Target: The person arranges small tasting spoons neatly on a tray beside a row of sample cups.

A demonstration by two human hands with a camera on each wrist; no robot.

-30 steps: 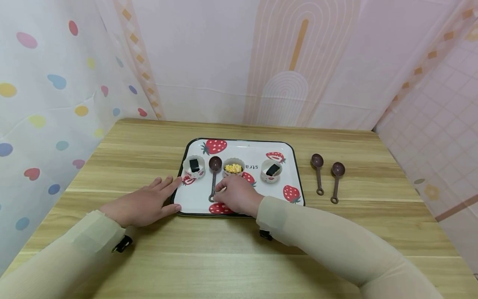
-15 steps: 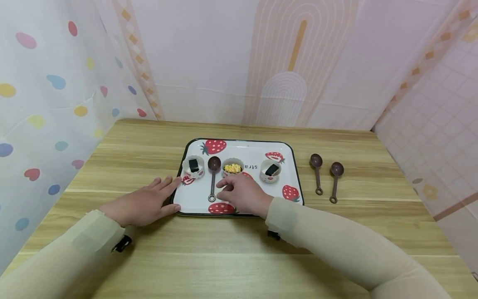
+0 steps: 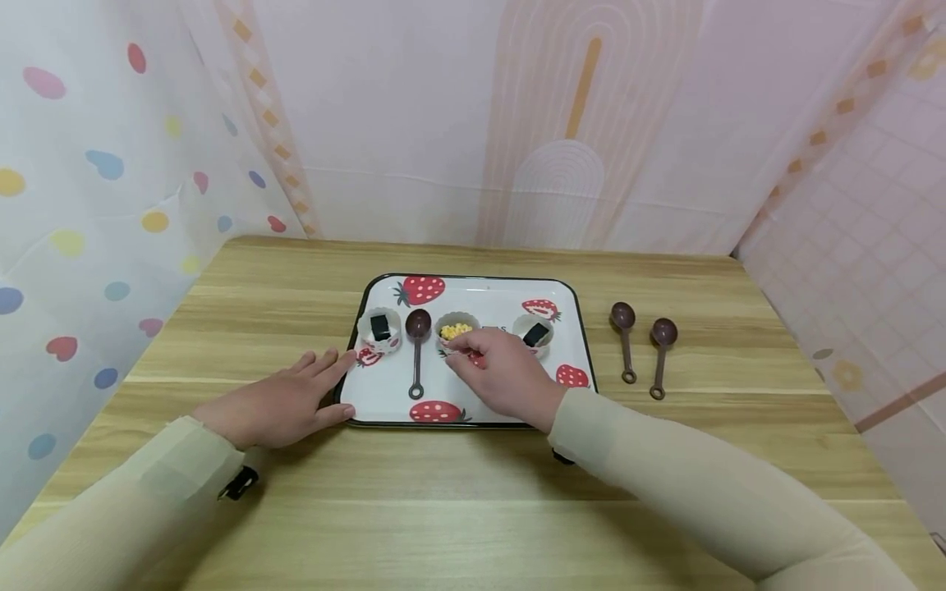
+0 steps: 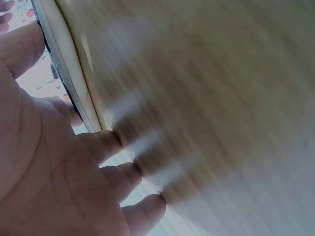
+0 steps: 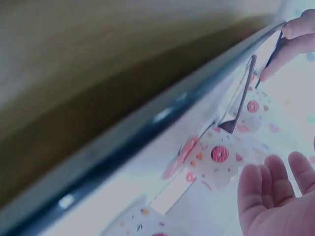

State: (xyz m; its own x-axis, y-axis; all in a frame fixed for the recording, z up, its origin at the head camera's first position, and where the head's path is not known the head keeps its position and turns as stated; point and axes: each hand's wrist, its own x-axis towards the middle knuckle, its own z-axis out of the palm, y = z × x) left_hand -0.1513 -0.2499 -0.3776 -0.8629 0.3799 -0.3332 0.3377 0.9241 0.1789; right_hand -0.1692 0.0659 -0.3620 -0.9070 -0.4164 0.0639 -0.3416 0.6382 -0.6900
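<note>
My right hand (image 3: 506, 373) reaches over the tray, fingertips at the near side of the middle paper cup (image 3: 452, 320), which holds a yellow crumbly topping (image 3: 455, 331). In the right wrist view, the fingers (image 5: 278, 184) of that hand are bent loosely beside the spotted cup (image 5: 214, 160), nothing gripped. My left hand (image 3: 284, 402) lies spread at the left edge of the white strawberry tray (image 3: 384, 398), thumb and index finger touching its dark rim. A brown measuring spoon (image 3: 417, 361) lies between the middle cup and the left cup (image 3: 380, 341), bowl away from me.
The right cup (image 3: 543, 320) on the tray holds a white piece with a black wrap, like the left one. Two more brown spoons, a nearer one (image 3: 660, 361) and a farther one (image 3: 625, 345), lie on the wooden table (image 3: 414, 509) right of the tray. Patterned cloths (image 3: 414, 123) surround it.
My right hand has left the spoon's handle and moved right and away from me to the middle cup. The spoon stays on the tray. My left hand keeps its place.
</note>
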